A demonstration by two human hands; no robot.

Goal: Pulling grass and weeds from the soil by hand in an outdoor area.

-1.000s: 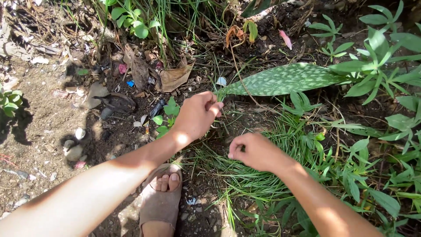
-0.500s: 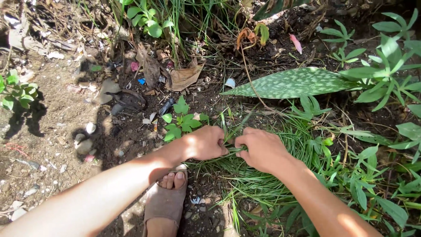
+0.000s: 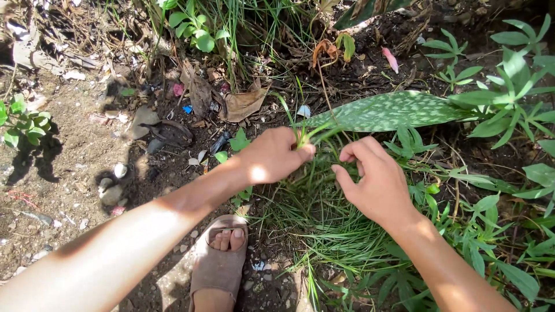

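**Head view: left hand grips grass, right hand loose beside it**

Head view looks down on a grass tuft (image 3: pixel 312 208) growing from dark soil at the middle of the frame, just right of a sandalled foot (image 3: pixel 218 263). A few blades (image 3: pixel 300 130) stand up out of the left hand (image 3: pixel 274 155), which is closed in a fist around them, knuckles up, thumb side toward the right. The left forearm runs in from the lower left corner, nearly straight, sunlit along its top.

The right hand (image 3: pixel 376 182) sits just beside the fist, apart from it by a narrow gap. It is half open: the fingers (image 3: pixel 358 151) curl forward and down over the grass, the thumb points toward the left hand, and nothing is clasped in it that I can see. Whether the fingertips touch the blades cannot be told. Its wrist bends slightly, and the forearm enters from the lower right.

Beyond both hands lies a broad spotted leaf (image 3: pixel 393 110), its tip close to the held blades. Dry brown leaves (image 3: pixel 243 103) lie up left, with small stones (image 3: pixel 113 188) on bare ground (image 3: pixel 63 162) farther left. Green weeds (image 3: pixel 509 86) fill the right side.
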